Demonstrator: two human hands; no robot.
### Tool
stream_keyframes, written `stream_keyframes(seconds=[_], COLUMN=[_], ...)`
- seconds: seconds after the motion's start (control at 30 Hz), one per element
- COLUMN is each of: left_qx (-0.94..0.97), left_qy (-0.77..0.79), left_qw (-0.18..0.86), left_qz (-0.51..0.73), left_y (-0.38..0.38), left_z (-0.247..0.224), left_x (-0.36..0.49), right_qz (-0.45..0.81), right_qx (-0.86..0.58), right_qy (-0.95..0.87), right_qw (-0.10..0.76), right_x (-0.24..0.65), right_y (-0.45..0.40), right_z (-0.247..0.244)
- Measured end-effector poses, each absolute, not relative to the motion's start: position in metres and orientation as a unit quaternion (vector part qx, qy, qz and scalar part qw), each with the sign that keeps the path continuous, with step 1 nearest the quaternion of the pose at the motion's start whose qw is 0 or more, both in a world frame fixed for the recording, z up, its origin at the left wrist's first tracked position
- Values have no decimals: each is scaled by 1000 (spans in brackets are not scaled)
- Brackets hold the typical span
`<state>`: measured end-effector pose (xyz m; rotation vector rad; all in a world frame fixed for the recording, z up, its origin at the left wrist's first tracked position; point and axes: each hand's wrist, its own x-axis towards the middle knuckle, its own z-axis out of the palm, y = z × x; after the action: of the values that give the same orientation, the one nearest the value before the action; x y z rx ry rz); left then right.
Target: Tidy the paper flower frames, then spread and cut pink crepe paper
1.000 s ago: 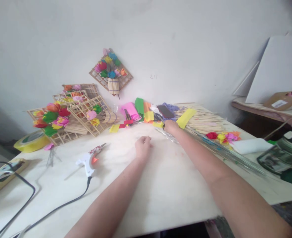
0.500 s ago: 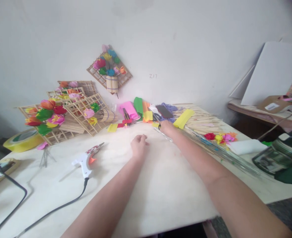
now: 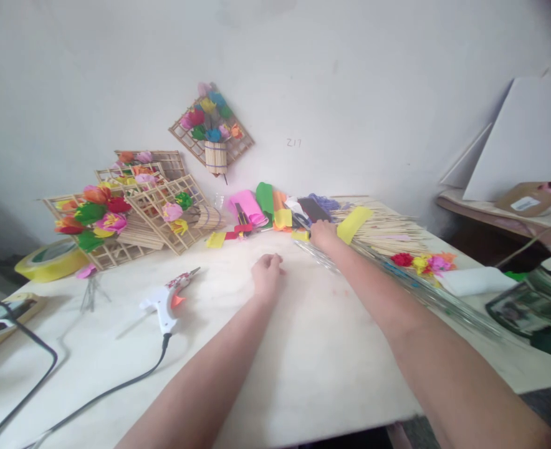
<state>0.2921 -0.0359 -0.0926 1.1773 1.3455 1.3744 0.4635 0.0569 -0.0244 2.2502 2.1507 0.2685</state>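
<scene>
My left hand (image 3: 267, 274) is above the middle of the white table (image 3: 322, 368), its fingers curled together; whether anything small is between them is hidden. My right hand (image 3: 323, 234) reaches to the back of the table, beside a dark flat piece (image 3: 313, 210) and a yellow paper strip (image 3: 354, 224). Its fingers are bent down and partly hidden, close to what looks like dark scissors handles. Thin wires (image 3: 317, 254) lie just in front of it. Pink paper (image 3: 248, 207) and green paper (image 3: 265, 201) are to its left.
A white glue gun (image 3: 166, 305) with a cord lies at the left. Behind it are lattice panels with paper flowers (image 3: 111, 221) and yellow tape (image 3: 51, 260). At the right are sticks (image 3: 388, 231), a white roll (image 3: 476, 280) and a dark jar (image 3: 537, 305).
The whole view has shifted slightly, with things appearing further right. My right hand has moved a little over the dark piece's near end. My left hand keeps about the same pose.
</scene>
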Motion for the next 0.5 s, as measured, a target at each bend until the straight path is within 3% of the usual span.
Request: stream_keyframes(seconds=[0.3,0.5], left_qx=[472,494], left_qy=[571,573], left_qw=[383,376], left_qz=[552,534], left_y=[-27,-29], left_z=[-94,-94], left_x=[283,282], right_qz=[-53,-87], right_qx=[672,703], right_qy=[717,683], right_qw=[-178,-177], right_x=[401,369], right_y=[105,139], right_z=[-5,-2])
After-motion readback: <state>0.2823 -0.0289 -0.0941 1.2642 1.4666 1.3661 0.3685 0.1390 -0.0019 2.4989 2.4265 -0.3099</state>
